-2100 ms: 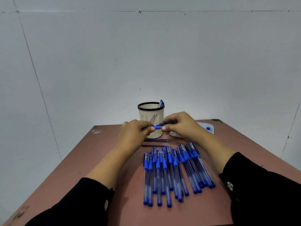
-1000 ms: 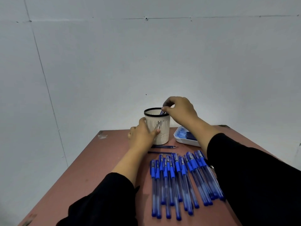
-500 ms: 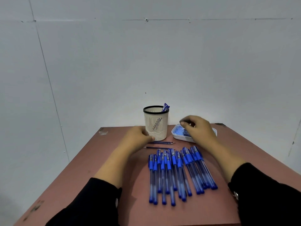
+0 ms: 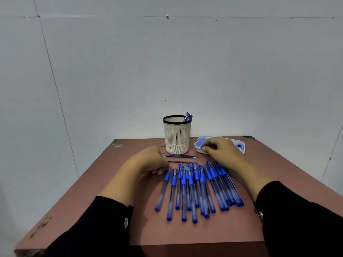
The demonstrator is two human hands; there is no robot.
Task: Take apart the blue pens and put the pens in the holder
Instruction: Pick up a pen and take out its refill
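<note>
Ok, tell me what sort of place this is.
Probably a bare workstation set up for a sorting task: a small reddish-brown table against a plain white panel wall, with only blue pens, a pen holder and a white tray.

Pens [image 4: 193, 190]: translucent glossy plastic. Holder [image 4: 177, 138]: matt perforated plastic. Table [image 4: 104, 182]: matt, scuffed. Tray [image 4: 241, 145]: glossy.

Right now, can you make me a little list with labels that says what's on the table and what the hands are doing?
Table: reddish-brown top
Holder: cream mesh cup with a black rim, upright at the back, blue pen parts poking out
Pens: row of blue pens lying side by side in the middle
Refills: two thin refills lying in front of the holder
Tray: white tray right of the holder, blue bits inside
Left hand: left hand touching the leftmost pen's top; grip unclear
Right hand: right hand curled over the tray; grip hidden
</note>
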